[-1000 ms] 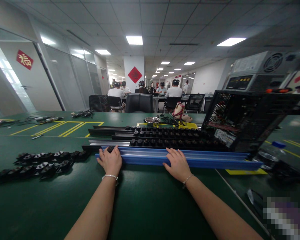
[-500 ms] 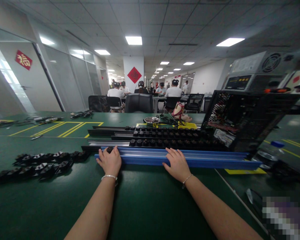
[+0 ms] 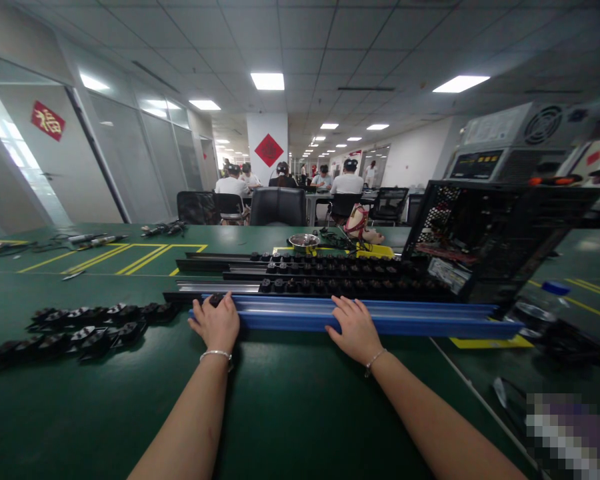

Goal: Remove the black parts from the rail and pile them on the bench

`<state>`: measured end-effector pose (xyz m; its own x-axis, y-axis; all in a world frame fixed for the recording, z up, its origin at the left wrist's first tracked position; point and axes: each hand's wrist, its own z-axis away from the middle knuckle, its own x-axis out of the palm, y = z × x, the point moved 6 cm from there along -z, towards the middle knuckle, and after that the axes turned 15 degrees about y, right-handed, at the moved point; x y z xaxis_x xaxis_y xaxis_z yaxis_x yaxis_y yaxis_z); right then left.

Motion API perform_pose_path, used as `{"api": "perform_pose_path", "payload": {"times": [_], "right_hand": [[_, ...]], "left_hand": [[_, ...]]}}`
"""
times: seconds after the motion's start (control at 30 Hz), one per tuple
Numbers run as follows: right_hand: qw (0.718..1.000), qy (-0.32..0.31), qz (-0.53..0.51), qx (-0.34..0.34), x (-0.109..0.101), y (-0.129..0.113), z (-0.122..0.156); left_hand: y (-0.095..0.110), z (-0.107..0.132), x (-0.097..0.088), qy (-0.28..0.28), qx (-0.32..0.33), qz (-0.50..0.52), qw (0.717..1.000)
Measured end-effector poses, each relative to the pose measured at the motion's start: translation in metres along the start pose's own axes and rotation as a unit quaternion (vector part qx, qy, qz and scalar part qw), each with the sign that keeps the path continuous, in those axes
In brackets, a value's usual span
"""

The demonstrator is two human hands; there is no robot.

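Note:
A long blue channel rail (image 3: pixel 420 321) lies across the table in front of me. At its left end, my left hand (image 3: pixel 215 325) has its fingers closed around a small black socket module (image 3: pixel 217 300), which sits at the channel; its lower part is hidden. My right hand (image 3: pixel 354 331) grips the rail near its middle, fingers over the far side and thumb at the near edge. Behind the blue rail lie black rails (image 3: pixel 220 287) fitted with rows of black modules (image 3: pixel 320 285). More loose black modules (image 3: pixel 87 339) lie in two rows to the left.
On the right stands an open computer case (image 3: pixel 505 233) with a power supply (image 3: pixel 520 137) on top. A clear bottle with a blue cap (image 3: pixel 555 289) is beside the rail's right end. Beyond the rails sit a metal bowl (image 3: pixel 304 241) and a yellow tray (image 3: pixel 375 251).
My left hand has shifted slightly left with the black module along the blue rail. My right hand and the rail stay where they were.

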<state>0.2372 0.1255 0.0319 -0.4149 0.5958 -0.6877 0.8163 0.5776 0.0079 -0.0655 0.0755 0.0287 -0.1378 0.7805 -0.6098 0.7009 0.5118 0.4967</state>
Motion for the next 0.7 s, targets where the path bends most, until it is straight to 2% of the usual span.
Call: {"api": "perform_pose_path", "payload": {"times": [0.3,0.7], "right_hand": [[1.0,-0.004,0.005,0.001,-0.001,-0.001,0.0],[1.0,0.001,0.004,-0.002,0.0,0.0,0.0]], "left_hand": [[-0.01,-0.004,0.005,0.0,-0.024,0.003,1.0],[-0.019,-0.012,0.005,0.029,-0.041,0.009,0.999]]}}
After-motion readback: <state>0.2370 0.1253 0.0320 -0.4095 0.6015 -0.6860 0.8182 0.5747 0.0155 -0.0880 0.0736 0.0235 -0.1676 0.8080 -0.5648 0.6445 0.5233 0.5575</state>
